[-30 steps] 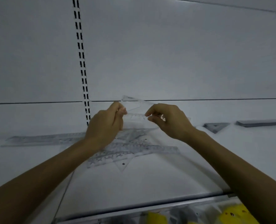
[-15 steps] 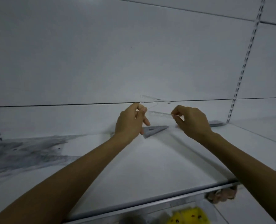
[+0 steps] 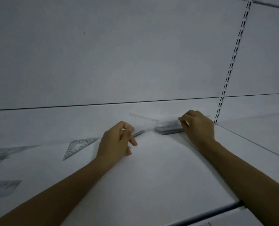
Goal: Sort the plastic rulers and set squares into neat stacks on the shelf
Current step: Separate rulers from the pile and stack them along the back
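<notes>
While the left hand [image 3: 117,141] pinches one end of a clear ruler [image 3: 145,124] and the right hand [image 3: 198,127] pinches the other with curled fingers, its right end sits over a grey stack of rulers [image 3: 169,129] near the back right corner of the shelf [image 3: 151,170]. Further left a set square [image 3: 80,146] lies flat.

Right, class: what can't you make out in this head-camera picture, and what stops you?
All in the head view.
Right ends of the clear ruler and the stack: hidden by the right hand.
The ruler's left end: covered by the left hand.
How many rulers the stack holds: too small and dim.
The loose pieces at the left edge: blurred, cut off by the frame.
</notes>
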Available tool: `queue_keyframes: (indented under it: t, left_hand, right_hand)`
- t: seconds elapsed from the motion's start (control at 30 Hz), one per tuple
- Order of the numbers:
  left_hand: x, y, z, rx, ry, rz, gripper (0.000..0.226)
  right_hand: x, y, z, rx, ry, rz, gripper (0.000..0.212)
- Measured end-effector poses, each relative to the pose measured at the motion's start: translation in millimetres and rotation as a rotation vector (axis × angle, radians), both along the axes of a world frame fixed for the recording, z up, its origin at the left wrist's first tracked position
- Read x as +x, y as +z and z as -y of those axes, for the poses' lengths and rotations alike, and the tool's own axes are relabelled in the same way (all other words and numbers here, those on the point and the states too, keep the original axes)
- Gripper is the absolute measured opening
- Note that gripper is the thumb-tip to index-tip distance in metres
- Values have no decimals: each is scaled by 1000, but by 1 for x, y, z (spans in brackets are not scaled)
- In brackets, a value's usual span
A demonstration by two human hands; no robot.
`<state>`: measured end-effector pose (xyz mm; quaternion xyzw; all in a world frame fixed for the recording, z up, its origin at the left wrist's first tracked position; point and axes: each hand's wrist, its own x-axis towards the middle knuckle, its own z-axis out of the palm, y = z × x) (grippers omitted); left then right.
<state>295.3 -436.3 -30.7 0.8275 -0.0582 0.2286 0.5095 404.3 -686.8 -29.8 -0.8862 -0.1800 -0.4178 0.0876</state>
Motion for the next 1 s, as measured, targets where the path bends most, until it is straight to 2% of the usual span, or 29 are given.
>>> queue_keyframes:
  t: [0.1, 0.23, 0.3, 0.4, 0.47, 0.53, 0.57, 0.63, 0.67, 0.73, 0.83, 1.0]
  left_hand:
    - [2, 1, 4, -2, -17, -7, 21]
    - [3, 1, 5, 13, -9, 8, 20]
    - [4, 1, 5, 36, 27, 16, 20]
    - [7, 0, 4, 92, 114, 34, 24]
    - [11, 3, 2, 90, 163, 36, 29]
    - [12, 10, 1, -31, 183, 22, 29]
    - [11, 15, 0, -119, 186, 13, 30]
    - [6, 24, -5, -246, 192, -28, 33]
    - [4, 27, -9, -277, 194, -49, 35]
    - [0, 31, -19, -255, 226, -66, 44]
    - [-1, 35, -35, -144, 341, -7, 57]
    - [4, 34, -51, -100, 459, 62, 53]
  right_hand:
    - [8, -4, -6, -113, -48, -149, 13]
    - [11, -7, -7, -49, -95, -332, 26]
    - [8, -6, -8, -77, -67, -272, 26]
    - [-10, 5, -23, -27, 180, -60, 29]
    - [-27, 17, -44, -90, 346, 27, 38]
    - [-37, 27, -68, -311, 426, 147, 39]
    - [-40, 31, -78, -416, 451, 231, 32]
    - [-40, 40, -95, -505, 480, 387, 14]
    - [-40, 44, -101, -502, 490, 432, 11]
    - [-37, 47, -112, -444, 499, 440, 9]
    - [-33, 33, -119, -323, 473, 333, 13]
    - [-21, 9, -116, -335, 439, 160, 18]
